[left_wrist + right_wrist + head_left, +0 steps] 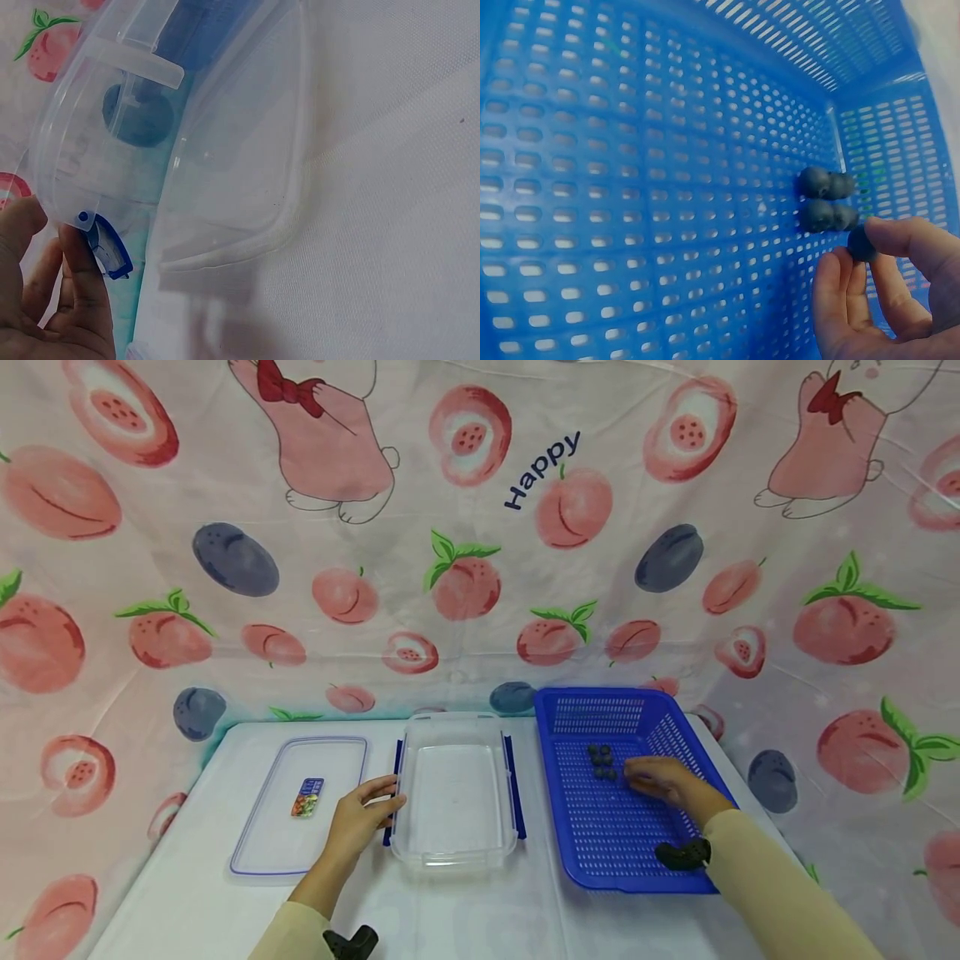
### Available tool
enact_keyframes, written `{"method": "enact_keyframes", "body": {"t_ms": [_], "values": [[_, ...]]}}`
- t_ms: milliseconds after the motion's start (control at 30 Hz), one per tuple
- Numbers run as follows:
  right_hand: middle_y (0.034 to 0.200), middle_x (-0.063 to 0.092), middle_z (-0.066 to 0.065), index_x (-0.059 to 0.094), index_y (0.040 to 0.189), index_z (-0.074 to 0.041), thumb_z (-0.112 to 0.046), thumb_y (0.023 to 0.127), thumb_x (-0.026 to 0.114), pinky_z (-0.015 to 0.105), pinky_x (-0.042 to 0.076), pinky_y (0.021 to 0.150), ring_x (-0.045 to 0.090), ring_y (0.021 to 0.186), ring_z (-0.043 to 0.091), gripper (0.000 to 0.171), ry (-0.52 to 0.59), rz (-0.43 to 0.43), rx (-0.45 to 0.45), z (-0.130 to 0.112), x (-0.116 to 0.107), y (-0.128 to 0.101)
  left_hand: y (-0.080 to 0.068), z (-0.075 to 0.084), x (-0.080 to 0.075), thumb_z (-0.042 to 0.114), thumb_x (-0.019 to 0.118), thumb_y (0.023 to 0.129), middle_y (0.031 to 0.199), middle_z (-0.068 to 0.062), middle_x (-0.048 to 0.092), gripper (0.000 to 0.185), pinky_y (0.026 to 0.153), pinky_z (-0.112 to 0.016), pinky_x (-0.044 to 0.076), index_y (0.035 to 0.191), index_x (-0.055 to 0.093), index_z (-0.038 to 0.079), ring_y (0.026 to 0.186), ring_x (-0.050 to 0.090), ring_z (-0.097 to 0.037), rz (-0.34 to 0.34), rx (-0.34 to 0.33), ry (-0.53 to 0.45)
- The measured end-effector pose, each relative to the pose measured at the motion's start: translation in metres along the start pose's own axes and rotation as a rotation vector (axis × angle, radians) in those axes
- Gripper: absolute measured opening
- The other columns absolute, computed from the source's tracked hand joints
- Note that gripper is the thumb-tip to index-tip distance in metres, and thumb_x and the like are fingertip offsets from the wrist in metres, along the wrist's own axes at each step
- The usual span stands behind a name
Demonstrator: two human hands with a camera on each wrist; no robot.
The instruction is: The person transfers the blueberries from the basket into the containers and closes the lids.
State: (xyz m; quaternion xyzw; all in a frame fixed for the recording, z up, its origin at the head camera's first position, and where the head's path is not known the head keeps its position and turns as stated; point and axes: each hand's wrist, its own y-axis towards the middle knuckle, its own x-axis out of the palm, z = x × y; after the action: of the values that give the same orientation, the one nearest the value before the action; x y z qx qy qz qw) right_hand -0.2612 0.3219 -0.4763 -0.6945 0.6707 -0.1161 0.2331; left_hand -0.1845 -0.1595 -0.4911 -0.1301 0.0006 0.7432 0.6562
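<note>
A clear plastic container with blue side clips stands in the middle of the table. My left hand holds its left rim beside the blue clip, thumb on one side and fingers on the other. To the right, my right hand is inside a blue perforated basket. Between thumb and fingertips it pinches one dark blueberry, just above the basket floor. Several more blueberries lie in a small cluster beside the right hand.
A clear lid with a blue seal and a colourful label lies flat on the table at the left. Behind the table hangs a fruit-printed cloth. The basket's raised walls surround the right hand.
</note>
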Motion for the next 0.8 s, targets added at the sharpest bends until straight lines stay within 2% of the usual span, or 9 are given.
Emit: {"method": "enact_keyframes", "body": {"t_ms": [300,400,467,533,633,667,733,800], "values": [[0.096,0.065,-0.006,0.031,0.145,0.016,-0.004,0.095,0.061,0.03,0.056,0.089,0.064,0.088,0.005,0.061,0.038,-0.085,-0.045,-0.007,0.0,-0.013,-0.001,0.0,0.0,0.019,0.074,0.089,0.127,-0.014,0.062,0.044,0.075,-0.021,0.057,0.13,0.062,0.007,0.093,0.063,-0.012,0.002,-0.01,0.013],[0.101,0.064,-0.005,0.03,0.146,0.014,-0.007,0.096,0.062,0.03,0.055,0.092,0.065,0.092,0.006,0.063,0.035,-0.111,-0.062,-0.01,0.001,-0.015,-0.001,0.0,0.0,0.017,0.073,0.089,0.127,-0.014,0.062,0.043,0.075,-0.021,0.057,0.13,0.063,0.007,0.094,0.063,-0.012,0.005,-0.01,0.015],[0.113,0.062,0.002,0.029,0.147,0.013,-0.008,0.096,0.062,0.033,0.051,0.098,0.064,0.098,0.008,0.064,0.03,-0.127,-0.07,-0.011,0.003,-0.017,0.0,0.0,0.0,0.016,0.073,0.089,0.127,-0.014,0.062,0.042,0.074,-0.021,0.057,0.129,0.063,0.007,0.093,0.063,-0.012,0.007,-0.009,0.015],[0.129,0.055,0.016,0.028,0.148,0.012,-0.009,0.097,0.062,0.037,0.045,0.105,0.063,0.104,0.01,0.065,0.026,-0.142,-0.077,-0.013,0.006,-0.019,0.0,0.0,0.0,0.015,0.072,0.09,0.127,-0.014,0.062,0.042,0.074,-0.021,0.057,0.129,0.063,0.006,0.093,0.063,-0.012,0.008,-0.007,0.015],[0.151,0.031,0.028,0.028,0.149,0.011,-0.008,0.096,0.063,0.042,0.036,0.112,0.062,0.107,0.009,0.066,0.051,-0.152,-0.077,-0.016,0.011,-0.021,0.0,0.0,0.001,0.015,0.072,0.09,0.127,-0.014,0.062,0.042,0.073,-0.021,0.057,0.129,0.063,0.006,0.092,0.063,-0.011,0.01,-0.006,0.012],[0.155,0.024,0.029,0.029,0.148,0.011,-0.009,0.096,0.063,0.042,0.035,0.112,0.061,0.107,0.009,0.065,0.055,-0.158,-0.08,-0.017,0.013,-0.022,0.0,-0.001,0.001,0.015,0.072,0.089,0.126,-0.015,0.062,0.042,0.073,-0.021,0.056,0.129,0.063,0.006,0.091,0.063,-0.011,0.011,-0.006,0.01],[0.157,0.021,0.028,0.033,0.147,0.01,-0.007,0.095,0.063,0.041,0.035,0.112,0.062,0.103,0.006,0.063,0.081,-0.169,-0.087,-0.019,0.016,-0.023,0.0,-0.001,0.001,0.016,0.073,0.089,0.126,-0.014,0.062,0.042,0.073,-0.02,0.056,0.129,0.063,0.006,0.091,0.063,-0.01,0.01,-0.005,0.007],[0.152,0.032,0.027,0.043,0.142,0.008,-0.006,0.095,0.063,0.039,0.039,0.11,0.063,0.101,0.007,0.053,0.128,-0.19,-0.097,-0.021,0.019,-0.025,0.0,-0.001,0.001,0.016,0.073,0.089,0.126,-0.015,0.062,0.043,0.073,-0.02,0.056,0.129,0.063,0.005,0.091,0.063,-0.01,0.007,-0.004,0.003]]}}
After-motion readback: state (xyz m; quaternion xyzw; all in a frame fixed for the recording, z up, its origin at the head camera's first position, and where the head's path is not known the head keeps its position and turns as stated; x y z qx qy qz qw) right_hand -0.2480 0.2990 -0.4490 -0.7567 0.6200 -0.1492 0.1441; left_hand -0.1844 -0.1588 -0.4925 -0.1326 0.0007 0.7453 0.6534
